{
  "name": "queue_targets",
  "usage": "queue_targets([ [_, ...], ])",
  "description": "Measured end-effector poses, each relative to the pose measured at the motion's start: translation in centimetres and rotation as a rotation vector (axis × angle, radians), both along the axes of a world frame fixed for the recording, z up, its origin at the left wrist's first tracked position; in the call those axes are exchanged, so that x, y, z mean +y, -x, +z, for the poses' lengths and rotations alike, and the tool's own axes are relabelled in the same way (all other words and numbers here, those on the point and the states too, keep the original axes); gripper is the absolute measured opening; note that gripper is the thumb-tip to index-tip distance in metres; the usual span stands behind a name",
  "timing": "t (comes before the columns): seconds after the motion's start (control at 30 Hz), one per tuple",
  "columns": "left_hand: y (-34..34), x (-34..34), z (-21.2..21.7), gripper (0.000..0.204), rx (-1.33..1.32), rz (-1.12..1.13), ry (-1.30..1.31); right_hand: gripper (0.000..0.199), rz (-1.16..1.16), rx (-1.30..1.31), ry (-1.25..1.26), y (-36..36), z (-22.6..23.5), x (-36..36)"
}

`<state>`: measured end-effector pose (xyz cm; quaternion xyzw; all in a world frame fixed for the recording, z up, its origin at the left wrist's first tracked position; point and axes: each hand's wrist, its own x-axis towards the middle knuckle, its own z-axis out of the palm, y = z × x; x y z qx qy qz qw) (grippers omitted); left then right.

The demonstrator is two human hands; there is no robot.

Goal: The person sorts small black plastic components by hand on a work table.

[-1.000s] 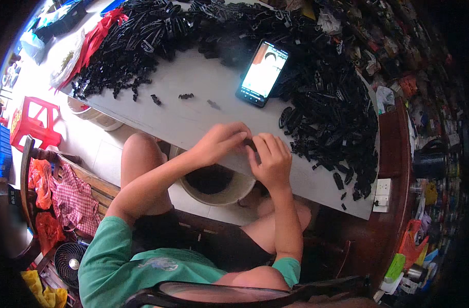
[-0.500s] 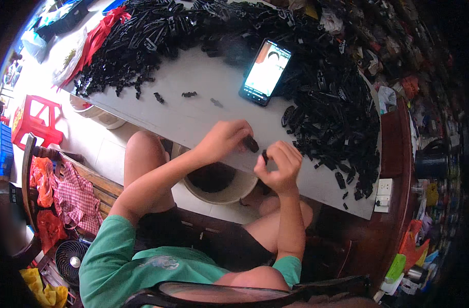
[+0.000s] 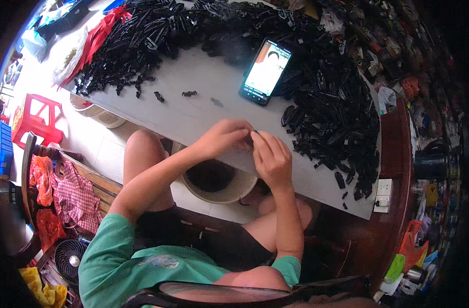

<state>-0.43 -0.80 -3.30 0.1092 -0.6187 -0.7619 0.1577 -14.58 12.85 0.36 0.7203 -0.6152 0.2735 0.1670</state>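
Note:
My left hand (image 3: 226,138) and my right hand (image 3: 272,158) meet just above the near edge of the grey table, fingertips touching. Both are closed in a pinch around a small black plastic part (image 3: 254,132), of which only a sliver shows between the fingers. Close by on the right lies a heap of similar black plastic parts (image 3: 327,120). A second heap of them (image 3: 137,46) spreads over the far left of the table. Two single black pieces, one jagged (image 3: 189,94) and one short (image 3: 159,97), lie apart on the tabletop.
A lit phone (image 3: 266,72) leans on the right heap. Below the table edge, between my knees, a pale bucket (image 3: 242,191) holds dark contents. A red stool (image 3: 42,120) and a wooden bench (image 3: 103,192) stand left. A white socket strip (image 3: 383,195) sits right.
My right hand has moved up and left to meet my left hand. The black pieces, held apart before, are now brought together and mostly covered by fingers.

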Motion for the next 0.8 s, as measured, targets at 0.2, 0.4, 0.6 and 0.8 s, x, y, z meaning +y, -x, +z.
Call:
queue_targets([
  [0.2,0.2,0.5,0.3,0.021,-0.013,0.124,0.029,0.027,0.064,-0.102,-0.017,0.7,-0.1,0.5],
  [0.4,0.2,0.3,0.1,0.023,-0.009,0.090,0.047,0.023,0.104,-0.135,-0.035,0.9,0.4,0.7],
  [0.6,0.1,0.4,0.4,0.023,-0.006,0.067,0.012,0.024,0.132,-0.152,0.005,0.5,0.3,0.7],
  [0.8,0.1,0.6,0.7,0.018,0.108,0.175,0.157,0.024,0.013,-0.200,-0.019,0.4,0.6,0.5],
])
